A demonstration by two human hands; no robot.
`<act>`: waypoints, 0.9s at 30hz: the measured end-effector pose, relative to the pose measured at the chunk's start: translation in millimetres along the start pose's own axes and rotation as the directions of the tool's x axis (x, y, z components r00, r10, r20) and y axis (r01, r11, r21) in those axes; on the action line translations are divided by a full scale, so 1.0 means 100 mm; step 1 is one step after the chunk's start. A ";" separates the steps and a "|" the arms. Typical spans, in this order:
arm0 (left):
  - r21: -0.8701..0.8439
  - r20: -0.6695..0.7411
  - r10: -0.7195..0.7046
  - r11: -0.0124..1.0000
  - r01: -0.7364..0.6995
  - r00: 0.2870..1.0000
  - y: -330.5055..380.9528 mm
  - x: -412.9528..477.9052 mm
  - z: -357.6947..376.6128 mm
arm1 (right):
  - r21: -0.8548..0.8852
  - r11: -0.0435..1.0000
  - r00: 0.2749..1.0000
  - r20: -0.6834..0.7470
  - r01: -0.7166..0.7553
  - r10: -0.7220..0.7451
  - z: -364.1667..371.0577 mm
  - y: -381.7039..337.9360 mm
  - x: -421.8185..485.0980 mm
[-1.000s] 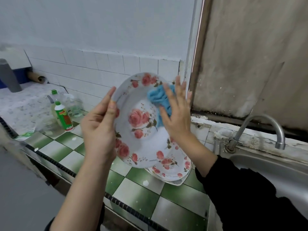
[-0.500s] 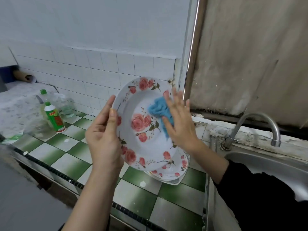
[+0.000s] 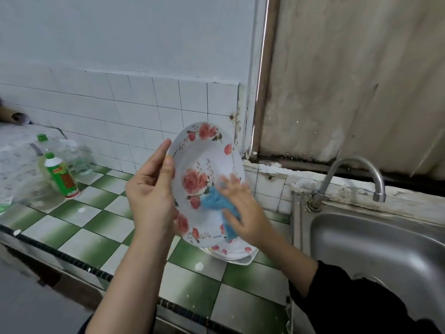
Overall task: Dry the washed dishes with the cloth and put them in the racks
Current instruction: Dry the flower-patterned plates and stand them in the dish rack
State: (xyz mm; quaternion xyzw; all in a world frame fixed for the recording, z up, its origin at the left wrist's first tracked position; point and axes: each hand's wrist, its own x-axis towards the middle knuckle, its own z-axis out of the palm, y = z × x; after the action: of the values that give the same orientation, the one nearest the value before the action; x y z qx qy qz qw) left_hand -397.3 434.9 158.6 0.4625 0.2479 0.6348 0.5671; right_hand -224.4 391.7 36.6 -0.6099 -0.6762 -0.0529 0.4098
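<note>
A white plate with red roses [image 3: 204, 162] is held upright over the green-and-white tiled counter. My left hand [image 3: 151, 196] grips its left rim, thumb on the front face. My right hand [image 3: 243, 210] presses a blue cloth [image 3: 214, 201] flat against the plate's lower inside with straight fingers. Below the held plate, more rose-patterned plates [image 3: 231, 251] lie stacked on the counter, partly hidden by my hands. No rack is in view.
A steel sink [image 3: 375, 251] with a curved tap [image 3: 349, 179] lies at the right. At the left stand a green-labelled detergent bottle [image 3: 61, 177], clear plastic bottles [image 3: 79, 157] and a glass [image 3: 36, 191]. The counter's front edge [image 3: 72, 261] runs diagonally below.
My right hand has wiped the cloth down from the plate's upper right to its lower middle. The camera view has shifted, so the plate sits lower in frame.
</note>
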 end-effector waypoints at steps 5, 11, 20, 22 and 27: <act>-0.040 -0.059 -0.057 0.998 0.054 0.997 -0.07 0.00 0.00 | 0.593 0.586 0.572 -0.242 -0.552 0.784 -0.06 0.14 -0.02; -0.129 -0.050 -0.245 0.963 0.237 0.968 -0.16 0.09 -0.06 | 0.759 0.153 0.304 0.061 -0.633 0.951 -0.38 0.04 -0.12; -0.106 0.092 -0.539 0.831 0.546 0.837 -0.55 -0.05 0.12 | 0.879 0.234 0.491 -0.001 -0.415 0.871 -0.68 -0.34 -0.59; -0.059 0.126 -0.567 0.815 0.577 0.814 -0.63 -0.12 0.22 | 0.821 0.366 0.467 -0.140 -0.438 0.873 -0.80 -0.39 -0.70; 0.095 0.161 -0.634 0.773 0.628 0.756 -0.86 -0.36 0.51 | 0.760 0.444 0.359 -0.293 -0.475 0.886 -1.16 -0.51 -0.99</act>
State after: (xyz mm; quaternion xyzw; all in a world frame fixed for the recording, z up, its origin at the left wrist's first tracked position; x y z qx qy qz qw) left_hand -313.5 410.2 98.6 0.4185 0.3468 0.3567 0.7598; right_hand -220.3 235.7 73.8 -0.6315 -0.1230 0.1188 0.7563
